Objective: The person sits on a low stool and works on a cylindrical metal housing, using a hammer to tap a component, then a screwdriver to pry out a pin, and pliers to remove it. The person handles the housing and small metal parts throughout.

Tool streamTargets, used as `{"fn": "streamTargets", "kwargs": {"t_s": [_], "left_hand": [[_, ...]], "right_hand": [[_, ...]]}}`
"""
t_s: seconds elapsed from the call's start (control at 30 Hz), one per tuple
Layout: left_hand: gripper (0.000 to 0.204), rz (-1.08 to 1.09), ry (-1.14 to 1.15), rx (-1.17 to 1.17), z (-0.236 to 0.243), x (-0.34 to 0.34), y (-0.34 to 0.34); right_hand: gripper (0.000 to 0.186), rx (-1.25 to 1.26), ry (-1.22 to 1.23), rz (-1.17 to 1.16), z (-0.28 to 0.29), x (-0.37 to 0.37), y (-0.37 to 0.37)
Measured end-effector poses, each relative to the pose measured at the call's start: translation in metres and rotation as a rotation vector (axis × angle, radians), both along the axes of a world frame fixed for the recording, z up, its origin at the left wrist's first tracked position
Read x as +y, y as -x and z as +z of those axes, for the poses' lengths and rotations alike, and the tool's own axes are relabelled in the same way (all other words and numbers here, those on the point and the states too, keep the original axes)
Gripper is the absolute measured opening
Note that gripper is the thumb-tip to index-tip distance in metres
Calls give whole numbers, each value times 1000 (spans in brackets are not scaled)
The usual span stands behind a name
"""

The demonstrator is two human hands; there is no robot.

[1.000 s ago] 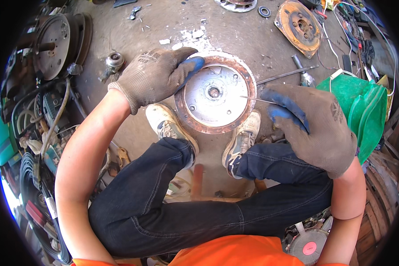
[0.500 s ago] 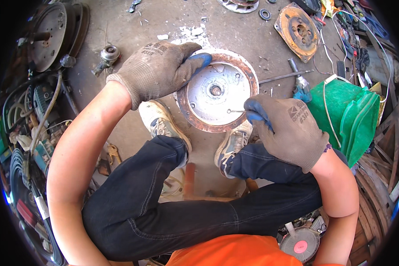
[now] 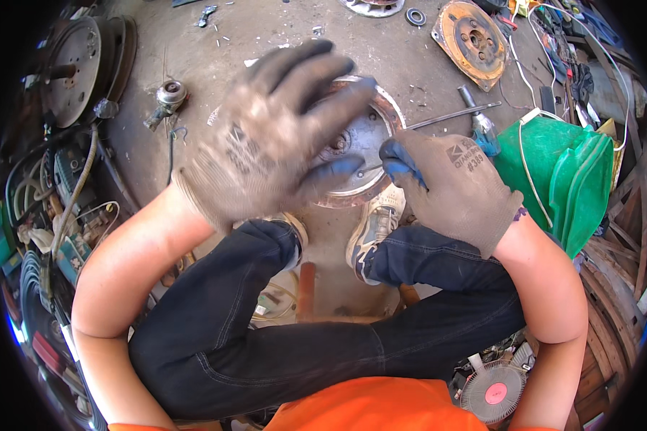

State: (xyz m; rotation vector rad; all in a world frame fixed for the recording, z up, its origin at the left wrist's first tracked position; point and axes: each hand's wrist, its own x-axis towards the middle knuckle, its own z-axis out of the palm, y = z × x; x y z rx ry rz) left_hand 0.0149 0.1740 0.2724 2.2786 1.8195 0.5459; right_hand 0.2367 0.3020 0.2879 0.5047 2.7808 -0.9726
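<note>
A round metal housing (image 3: 374,144) with a rusty rim and pale inside sits on the ground by my shoes. Over its left side, my left hand (image 3: 266,133) in a grey-brown glove with blue palm is open, fingers spread and blurred by motion; it covers much of the housing. My gloved right hand (image 3: 453,187) is closed at the housing's right rim. From its pinched fingertips a thin metal rod (image 3: 371,169) with a small rounded tip reaches over the housing's inside. The fingers hide the rod's other end.
Beyond the right hand lie a long metal bar (image 3: 453,115), a blue-and-grey power tool (image 3: 483,126) and a green plastic container (image 3: 553,176). Farther off are a rusty flanged disc (image 3: 473,43) and a bearing (image 3: 415,16). A metal fitting (image 3: 169,99) and large wheel (image 3: 77,65) stand left.
My left hand has let go of the housing's upper left rim, spread its fingers and swung across it. My right hand keeps the rod. The view has shifted slightly.
</note>
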Motion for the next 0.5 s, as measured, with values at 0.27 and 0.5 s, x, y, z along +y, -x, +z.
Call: {"fn": "streamTargets", "kwargs": {"t_s": [0.27, 0.5], "left_hand": [[71, -48, 179, -160, -26, -19, -44], [50, -27, 221, -208, -26, -20, -44]], "right_hand": [[25, -88, 30, 26, 4, -5, -7], [29, -117, 10, 66, 9, -7, -4]]}}
